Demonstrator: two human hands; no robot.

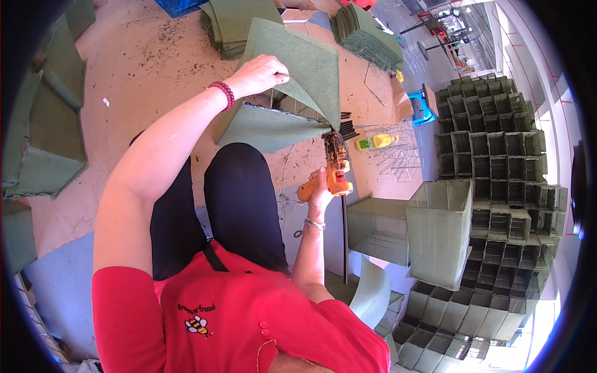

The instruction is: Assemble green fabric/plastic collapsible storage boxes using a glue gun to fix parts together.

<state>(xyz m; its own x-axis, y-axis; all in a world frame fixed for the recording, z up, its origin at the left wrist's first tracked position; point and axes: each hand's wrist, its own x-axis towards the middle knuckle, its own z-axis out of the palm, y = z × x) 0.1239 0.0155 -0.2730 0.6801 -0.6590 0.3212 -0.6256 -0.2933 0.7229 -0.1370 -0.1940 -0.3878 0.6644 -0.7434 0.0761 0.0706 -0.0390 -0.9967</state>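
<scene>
glue gun (pixel 339 181): orange, blackened front | fabric sheet (pixel 297 59): grey-green | shirt (pixel 233 304): red | bee emblem (pixel 198 326): yellow-black striped

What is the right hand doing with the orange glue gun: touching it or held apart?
Touching: the head view shows the right hand gripping the orange glue gun.

Wears a bright red shirt (pixel 239 304) with short sleeves (pixel 125 304), a striped bee motif (pixel 198 326), dark lettering (pixel 196 308) just beside it and small red buttons (pixel 263 329). Also wears dark trousers (pixel 241 193), a black strap (pixel 215 256) near the shirt's hem, a thin gold-coloured necklace (pixel 259 357), a dark red beaded bracelet (pixel 227 94) on the left wrist and a silvery bracelet (pixel 314 224) on the right.
</scene>
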